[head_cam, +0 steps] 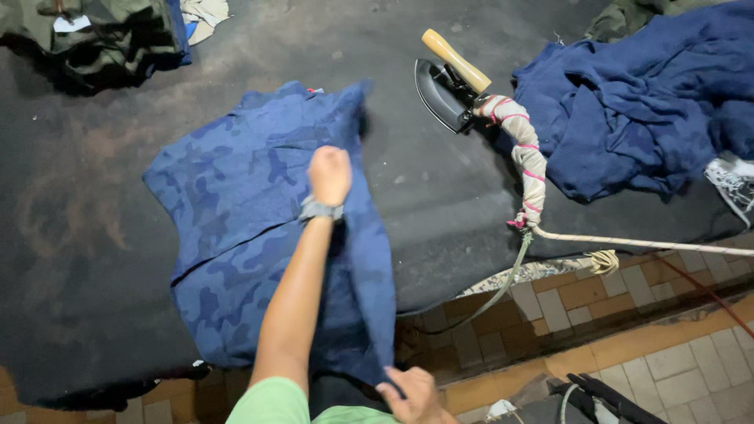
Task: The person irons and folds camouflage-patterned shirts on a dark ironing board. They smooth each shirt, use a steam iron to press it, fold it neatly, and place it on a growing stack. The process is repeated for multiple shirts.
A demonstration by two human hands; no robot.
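Note:
A blue camouflage garment (236, 228) lies spread on a dark padded table (94, 235). My left hand (330, 174), with a watch on the wrist, is closed on a fold of the garment near its middle. My right hand (412, 395) grips the garment's lower right corner at the table's near edge, and the cloth is drawn up in a ridge between the two hands.
A black iron (444, 90) with a wooden handle rests on the table to the right, its cloth-wrapped cord (530, 169) trailing off the edge. A heap of dark blue clothes (636, 110) lies at the far right, olive clothes (102, 35) at the top left. Tiled floor (667, 345) below.

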